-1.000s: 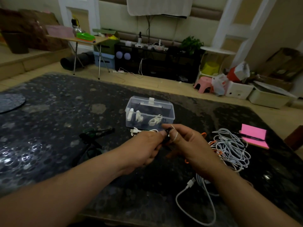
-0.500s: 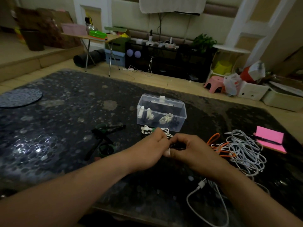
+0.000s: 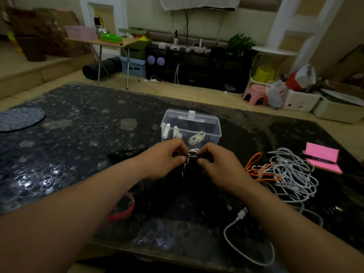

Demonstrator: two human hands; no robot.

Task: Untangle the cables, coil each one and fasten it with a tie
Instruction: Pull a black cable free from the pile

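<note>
Your left hand (image 3: 163, 161) and right hand (image 3: 219, 167) both pinch the black coiled cable (image 3: 194, 160) and its thin white tie (image 3: 188, 158) at the middle of the dark speckled table (image 3: 78, 134), just before the clear plastic box (image 3: 190, 127); tangled white cables (image 3: 291, 170) lie near its right edge.

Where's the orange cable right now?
Head view: the orange cable lies on the table, right of centre, tangled into the left edge of the white cable pile, beside the right hand.

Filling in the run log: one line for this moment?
left hand, right hand: pinch black cable | white tie: on it | white tangle: right
</note>
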